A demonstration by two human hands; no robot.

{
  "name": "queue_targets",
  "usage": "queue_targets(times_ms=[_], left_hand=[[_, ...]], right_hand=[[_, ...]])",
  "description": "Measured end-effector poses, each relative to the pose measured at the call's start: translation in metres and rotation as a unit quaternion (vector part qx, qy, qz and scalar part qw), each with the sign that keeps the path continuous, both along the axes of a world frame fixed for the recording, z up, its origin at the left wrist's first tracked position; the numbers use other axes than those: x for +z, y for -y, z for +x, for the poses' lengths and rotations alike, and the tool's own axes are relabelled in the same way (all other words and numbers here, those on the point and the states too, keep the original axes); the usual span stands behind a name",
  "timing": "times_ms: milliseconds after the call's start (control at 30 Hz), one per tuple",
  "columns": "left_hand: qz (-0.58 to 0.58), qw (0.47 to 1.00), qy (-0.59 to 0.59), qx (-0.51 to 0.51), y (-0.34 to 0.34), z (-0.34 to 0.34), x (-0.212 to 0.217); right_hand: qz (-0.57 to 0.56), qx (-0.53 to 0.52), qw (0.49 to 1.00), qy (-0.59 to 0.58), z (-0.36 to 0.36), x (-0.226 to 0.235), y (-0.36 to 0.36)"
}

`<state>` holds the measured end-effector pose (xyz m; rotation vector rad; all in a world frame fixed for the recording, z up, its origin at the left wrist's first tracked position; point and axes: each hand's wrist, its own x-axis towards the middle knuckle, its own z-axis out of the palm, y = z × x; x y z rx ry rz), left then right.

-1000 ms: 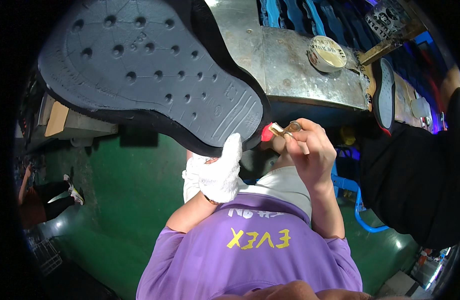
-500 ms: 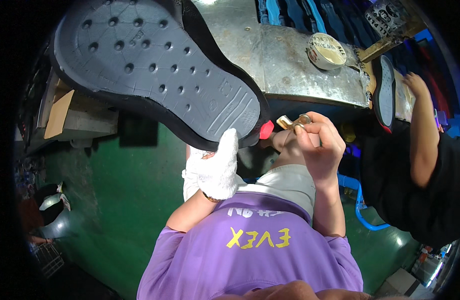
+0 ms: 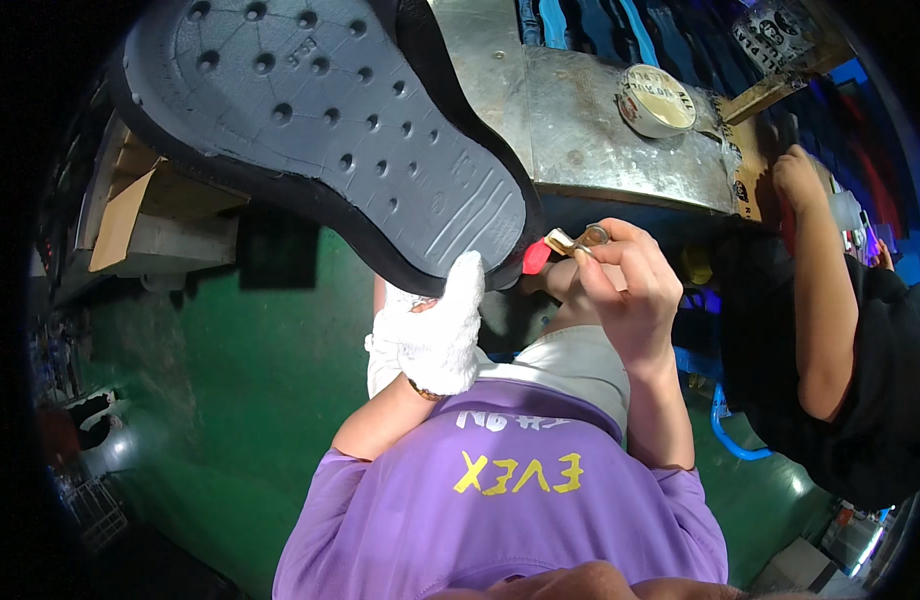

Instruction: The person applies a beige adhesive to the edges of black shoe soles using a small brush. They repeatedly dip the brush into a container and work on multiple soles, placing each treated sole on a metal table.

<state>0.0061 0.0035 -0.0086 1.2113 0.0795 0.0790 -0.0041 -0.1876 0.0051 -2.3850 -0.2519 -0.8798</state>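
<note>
A large shoe sole piece (image 3: 310,120), grey and dimpled with a black rim, fills the upper left, tilted toward me. My left hand (image 3: 445,335), in a white glove, grips its lower end with the thumb on the grey face. A bright red tab (image 3: 537,257) sticks out from that end. My bare right hand (image 3: 635,285) pinches a small metal-bodied tool with a pale, flat tip (image 3: 560,241). That tip is right by the red tab; whether they touch I cannot tell. The tool's exact kind is unclear.
A metal-topped bench (image 3: 620,165) runs across the top, with a round tub of pale substance (image 3: 656,100) on it. At the right a co-worker's bare arm (image 3: 825,300) reaches over the bench. A cardboard box (image 3: 130,215) stands left, and a blue tubular frame (image 3: 725,425) is low right.
My right hand has moved slightly left, bringing the tool's tip to the red tab. The sole piece has shifted a little right. At right, the co-worker's arm moved and a second sole left view.
</note>
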Motion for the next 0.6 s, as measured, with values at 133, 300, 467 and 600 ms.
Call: queue_targets(times_ms=[133,300,467,600], left_hand=[[-0.040,0.999,-0.017,-0.015,0.002,-0.003,0.011],[0.044,0.998,-0.004,0.033,0.000,-0.007,0.006],[0.054,0.998,-0.017,0.019,-0.005,-0.009,0.006],[-0.036,0.999,0.000,0.030,-0.002,-0.011,0.005]], right_hand=[[-0.059,0.027,0.998,-0.003,0.001,0.003,0.001],[-0.058,0.097,0.993,-0.020,-0.009,0.004,0.000],[-0.029,0.162,0.986,-0.023,-0.024,-0.003,-0.002],[-0.022,0.101,0.995,-0.003,-0.023,-0.003,0.000]])
